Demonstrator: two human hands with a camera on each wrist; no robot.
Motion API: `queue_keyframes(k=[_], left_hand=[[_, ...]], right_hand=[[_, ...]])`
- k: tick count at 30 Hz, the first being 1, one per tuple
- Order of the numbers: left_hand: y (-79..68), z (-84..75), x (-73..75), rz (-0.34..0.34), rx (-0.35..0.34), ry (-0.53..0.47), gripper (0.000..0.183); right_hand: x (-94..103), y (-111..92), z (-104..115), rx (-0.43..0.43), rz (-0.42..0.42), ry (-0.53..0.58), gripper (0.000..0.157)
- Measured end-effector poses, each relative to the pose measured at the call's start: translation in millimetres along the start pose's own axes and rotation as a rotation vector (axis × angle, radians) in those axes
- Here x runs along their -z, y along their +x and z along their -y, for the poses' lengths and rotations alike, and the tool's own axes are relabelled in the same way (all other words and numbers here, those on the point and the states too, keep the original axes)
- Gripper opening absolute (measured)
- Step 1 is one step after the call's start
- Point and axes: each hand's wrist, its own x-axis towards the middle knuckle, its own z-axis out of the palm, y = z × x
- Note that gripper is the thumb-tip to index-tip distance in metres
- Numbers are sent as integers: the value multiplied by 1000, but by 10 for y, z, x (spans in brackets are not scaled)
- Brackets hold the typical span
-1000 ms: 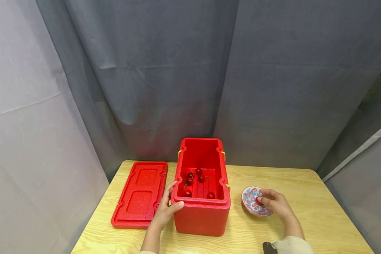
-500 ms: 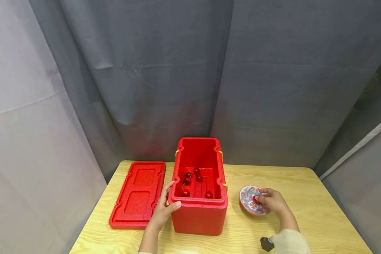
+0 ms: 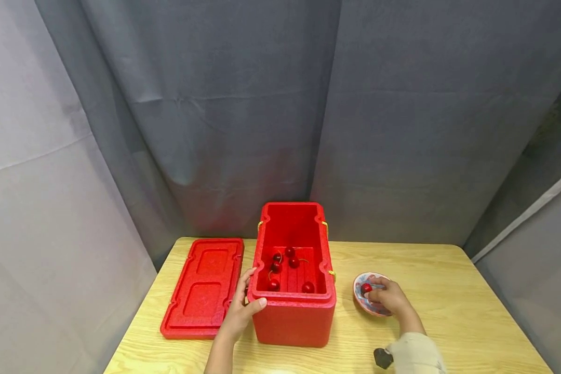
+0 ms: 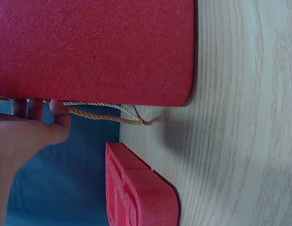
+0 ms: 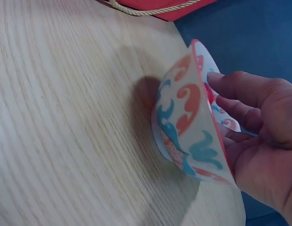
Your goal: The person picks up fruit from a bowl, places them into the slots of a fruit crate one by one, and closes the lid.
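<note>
My right hand (image 3: pixel 390 297) reaches over a small patterned bowl (image 5: pixel 181 122) with red and blue designs. Its fingertips pinch a dark red cherry (image 3: pixel 366 288) over the bowl's inside; in the right wrist view the cherry (image 5: pixel 209 93) is partly hidden by the rim and fingers. To the left stands a red foam box (image 3: pixel 293 322) with its top off and several cherries (image 3: pixel 293 262) on its floor. My left hand (image 3: pixel 237 313) rests against the box's near left corner, thumb on the front rim, fingers along the side beside a yellow rope handle (image 4: pixel 96 116).
A red foam lid (image 3: pixel 205 291) lies on the wooden table (image 3: pixel 449 311) left of the box. Grey curtains (image 3: pixel 238 104) hang behind and at both sides. A black device (image 3: pixel 383 358) sits at the right sleeve (image 3: pixel 416 353).
My right hand has shifted left across the bowl, and the cherry at its fingertips has moved towards the bowl's left side. The left hand stays at the box corner.
</note>
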Motion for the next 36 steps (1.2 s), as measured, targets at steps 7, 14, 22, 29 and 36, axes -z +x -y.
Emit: queue_keyframes(k=[7, 14, 22, 29, 36], left_hand=[[15, -11, -3, 6, -2, -5, 70], [17, 4, 1, 20, -18, -25, 70], [5, 24, 19, 6, -8, -14, 71], [-9, 8, 4, 8, -5, -21, 71], [2, -7, -9, 2, -5, 3, 70]], right_hand=[[-140, 68, -4, 3, -37, 39, 44], [-192, 91, 0, 30, -77, 36, 38], [-139, -35, 119, 55, -123, -88, 38], [-175, -261, 296, 92, -128, 6, 40], [-220, -417, 526, 124, -119, 5, 44]])
